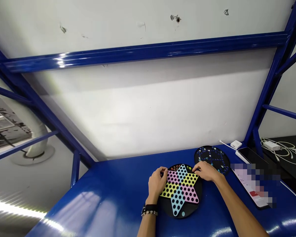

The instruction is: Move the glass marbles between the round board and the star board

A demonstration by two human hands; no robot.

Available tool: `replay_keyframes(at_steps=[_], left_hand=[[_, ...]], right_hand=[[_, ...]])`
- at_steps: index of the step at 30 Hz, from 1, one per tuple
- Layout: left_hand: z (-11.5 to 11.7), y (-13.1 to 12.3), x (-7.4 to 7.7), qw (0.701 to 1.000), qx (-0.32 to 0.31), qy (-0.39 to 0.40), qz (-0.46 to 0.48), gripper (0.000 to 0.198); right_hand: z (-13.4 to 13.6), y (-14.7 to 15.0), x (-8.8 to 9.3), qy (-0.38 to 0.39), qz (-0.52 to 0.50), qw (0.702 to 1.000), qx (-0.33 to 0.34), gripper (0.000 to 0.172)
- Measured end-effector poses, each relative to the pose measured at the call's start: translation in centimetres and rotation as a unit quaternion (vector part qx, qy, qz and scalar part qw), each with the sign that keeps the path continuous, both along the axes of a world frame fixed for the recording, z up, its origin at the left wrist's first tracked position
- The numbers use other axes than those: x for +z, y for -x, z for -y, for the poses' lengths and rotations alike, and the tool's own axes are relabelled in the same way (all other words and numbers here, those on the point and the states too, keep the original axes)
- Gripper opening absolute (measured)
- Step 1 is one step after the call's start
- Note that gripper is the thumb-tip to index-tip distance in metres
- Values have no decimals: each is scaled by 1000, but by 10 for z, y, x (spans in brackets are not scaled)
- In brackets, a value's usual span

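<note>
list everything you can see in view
star game board: 1, pink, yellow and blue on a round black base, middle of table
round game board: 1, black with blue markings, behind and right of star game board
table: 1, glossy blue, under both boards
shelf frame: 1, blue metal, in front of white wall
phone: 1, black, right of table
blurred device: 1, white screen, right of table
power adapter: 1, white, back of table
charger with cables: 1, white, far right
left hand: 1, on star game board's left edge
bracelets: black and beaded, left wrist
right hand: 1, on star game board's upper right
</note>
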State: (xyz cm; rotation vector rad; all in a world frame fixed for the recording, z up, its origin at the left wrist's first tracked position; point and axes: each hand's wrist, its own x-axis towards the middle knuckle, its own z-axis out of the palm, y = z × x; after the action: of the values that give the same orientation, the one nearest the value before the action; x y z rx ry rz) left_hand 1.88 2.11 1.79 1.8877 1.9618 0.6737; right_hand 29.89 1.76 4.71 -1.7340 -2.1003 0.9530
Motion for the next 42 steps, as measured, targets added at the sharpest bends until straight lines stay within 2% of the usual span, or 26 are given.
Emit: replay_keyframes(at_steps=[8, 17, 24, 27, 30, 33, 35, 37, 38, 40, 42], left_hand=[[0, 0, 3, 1000, 1, 0, -5, 40], [0, 0, 3, 1000, 3, 5, -8, 40], [-1, 1, 3, 1000, 0, 10, -14, 39], [0, 1, 3, 1000, 1, 7, -15, 39], [1, 0, 4, 1000, -2, 8, -14, 40], [1, -1, 5, 1000, -6, 5, -11, 40], [1, -1, 4, 1000, -7, 1, -9, 40], [1, 0, 3, 1000, -7, -1, -7, 40], [0, 0, 3, 1000, -7, -1, -6, 40], [0, 0, 2, 1000, -7, 1, -7, 39], [0, 0, 2, 1000, -8, 4, -9, 39]], right_hand=[[-3, 0, 0, -19, -29, 999, 28, 28], [-14, -1, 13, 40, 18, 997, 64, 35], [-10, -1, -1, 6, -68, 996, 60, 27], [-9, 2, -4, -15, -143, 989, 37, 18], [-11, 4, 0, -1, -301, 953, -12, 19], [-14, 1, 6, 72, -487, 864, -100, 24], [-18, -3, 8, 100, -570, 802, -150, 26], [-21, -6, 7, 114, -606, 766, -182, 24], [-22, -7, 5, 118, -610, 760, -192, 24], [-24, -6, -1, 118, -599, 766, -203, 28], [-24, -2, -8, 95, -559, 796, -210, 37]])
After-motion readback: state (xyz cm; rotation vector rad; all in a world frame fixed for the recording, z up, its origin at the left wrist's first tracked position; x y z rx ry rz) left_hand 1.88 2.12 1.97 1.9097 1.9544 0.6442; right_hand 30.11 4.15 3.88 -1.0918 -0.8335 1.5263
